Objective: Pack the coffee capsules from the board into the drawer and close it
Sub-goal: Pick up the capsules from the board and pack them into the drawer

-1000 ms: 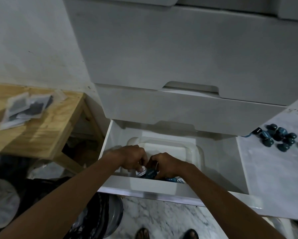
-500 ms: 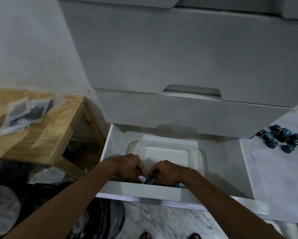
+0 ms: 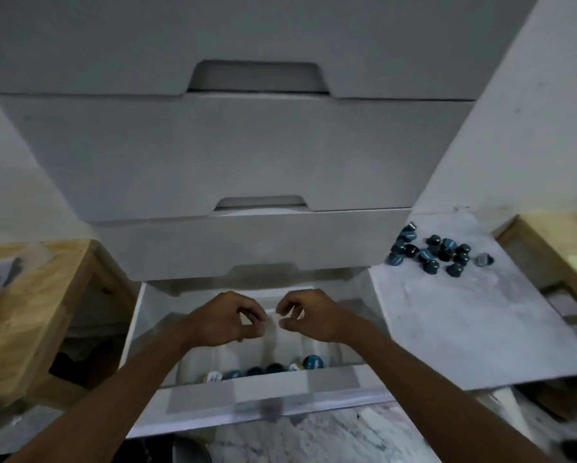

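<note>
The bottom white drawer [image 3: 136, 325] stands pulled out, with a clear plastic tray [image 3: 313, 345] inside. Several blue and white coffee capsules [image 3: 273, 368] lie in a row along the tray's front edge. My left hand [image 3: 225, 317] and my right hand [image 3: 308, 314] hover side by side above the tray, fingers curled and apart, holding nothing. On the marble board [image 3: 464, 325] to the right, several dark blue capsules [image 3: 437, 252] lie in a loose cluster at its far end.
Closed white drawers [image 3: 240, 155] stack above the open one. A wooden table [image 3: 36, 305] with plastic bags stands left. A wooden frame [image 3: 554, 248] sits at the far right. Marble floor [image 3: 313, 439] shows below the drawer front.
Both hands have lifted out of the tray and let go of the capsules, which now lie along the tray's front. The camera view has swung to the right and upward.
</note>
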